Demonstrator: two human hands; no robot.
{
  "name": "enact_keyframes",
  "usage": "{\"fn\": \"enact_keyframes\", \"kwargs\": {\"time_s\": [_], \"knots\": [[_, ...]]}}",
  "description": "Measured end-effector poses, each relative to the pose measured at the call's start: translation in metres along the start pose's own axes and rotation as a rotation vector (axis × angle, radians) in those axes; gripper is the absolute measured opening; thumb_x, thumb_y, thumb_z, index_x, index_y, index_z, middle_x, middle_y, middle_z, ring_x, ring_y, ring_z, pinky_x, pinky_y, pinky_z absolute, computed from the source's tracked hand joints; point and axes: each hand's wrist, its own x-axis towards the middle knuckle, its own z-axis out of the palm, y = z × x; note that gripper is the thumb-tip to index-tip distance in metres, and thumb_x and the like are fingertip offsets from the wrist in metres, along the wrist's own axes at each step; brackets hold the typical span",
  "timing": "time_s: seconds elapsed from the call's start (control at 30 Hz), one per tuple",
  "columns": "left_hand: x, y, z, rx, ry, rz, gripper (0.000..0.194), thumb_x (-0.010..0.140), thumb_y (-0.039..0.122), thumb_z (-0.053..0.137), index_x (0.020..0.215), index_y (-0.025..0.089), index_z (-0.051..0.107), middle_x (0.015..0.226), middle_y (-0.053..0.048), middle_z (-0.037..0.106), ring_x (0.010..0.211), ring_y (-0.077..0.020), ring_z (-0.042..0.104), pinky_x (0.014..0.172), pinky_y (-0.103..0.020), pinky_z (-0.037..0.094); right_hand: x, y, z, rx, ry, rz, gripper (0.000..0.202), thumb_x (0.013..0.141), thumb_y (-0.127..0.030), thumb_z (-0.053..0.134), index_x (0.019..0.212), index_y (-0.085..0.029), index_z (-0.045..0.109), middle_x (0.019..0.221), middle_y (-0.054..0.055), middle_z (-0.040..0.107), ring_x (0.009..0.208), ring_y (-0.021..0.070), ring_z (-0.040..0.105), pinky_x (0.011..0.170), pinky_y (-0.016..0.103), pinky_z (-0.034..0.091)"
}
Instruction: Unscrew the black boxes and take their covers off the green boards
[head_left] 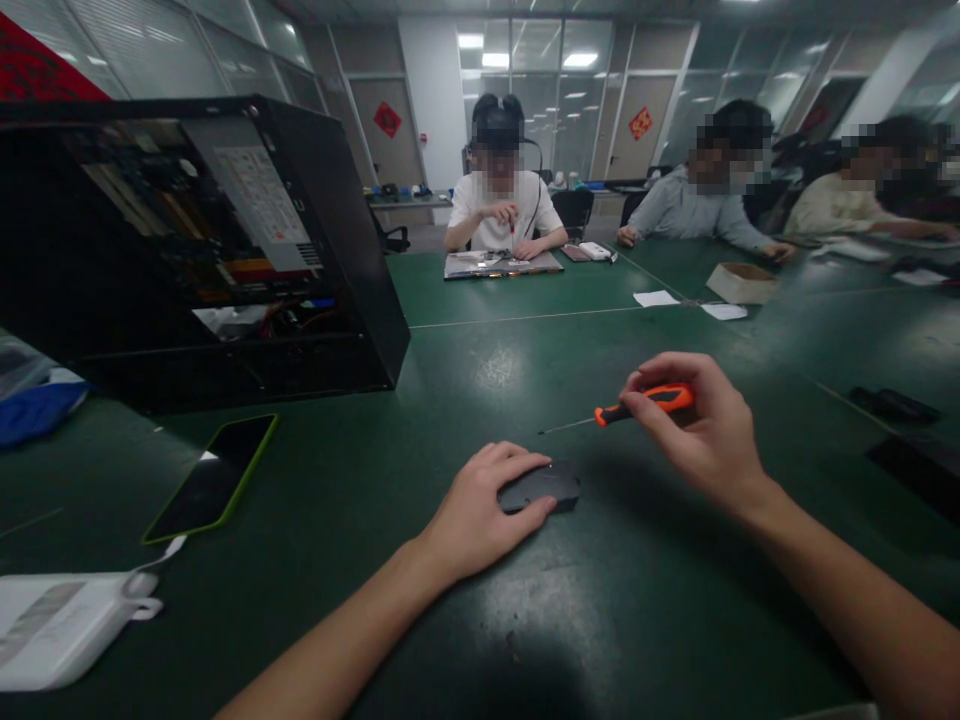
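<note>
My left hand (487,505) is closed around the left part of a small dark grey box-like piece (559,485) lying on the green table (450,620). Its exact kind does not show. Above the table, to the right, my right hand (697,425) grips an orange and black screwdriver (660,400) by the handle. The thin shaft points left and slightly down, its tip near the far edge of the dark piece but apart from it.
An open black computer case (375,270) stands at the left. Before it lie a phone (214,475) with a green rim and a white power bank (67,625). Black items (915,480) lie far right. Across the table a person (499,210) works on a flat panel (502,265); other people sit right.
</note>
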Motion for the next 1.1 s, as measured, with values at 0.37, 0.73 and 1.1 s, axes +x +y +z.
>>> {"fn": "enact_keyframes", "kwargs": {"time_s": [0.37,0.73,1.1], "knots": [[0.003,0.002,0.0,0.008,-0.018,0.003,0.036,0.089,0.028,0.075,0.125,0.025,0.071,0.122,-0.004,0.072,0.112,-0.0244,0.063,0.101,-0.04,0.048,-0.003,-0.005,-0.002,-0.163,-0.017,-0.216,0.023,0.09,-0.019,0.071,0.109,-0.023,0.058,0.09,0.0,0.072,0.071,0.013,0.072,0.064,0.023,0.059],[0.001,0.0,0.001,0.01,-0.013,0.012,0.036,0.09,0.03,0.075,0.126,0.026,0.071,0.122,-0.005,0.072,0.111,-0.0251,0.063,0.1,-0.04,0.048,-0.002,-0.006,0.0,-0.164,-0.033,-0.178,0.019,0.091,-0.022,0.07,0.107,-0.023,0.06,0.089,0.0,0.072,0.069,0.0133,0.069,0.061,0.024,0.055],[0.001,0.0,0.002,0.015,-0.002,0.018,0.036,0.09,0.03,0.075,0.125,0.026,0.072,0.12,-0.005,0.072,0.111,-0.0259,0.064,0.1,-0.042,0.049,0.041,-0.024,0.01,-0.287,-0.232,-0.024,0.006,0.092,-0.027,0.064,0.092,-0.021,0.064,0.079,0.002,0.072,0.069,0.0165,0.066,0.065,0.028,0.048]]}}
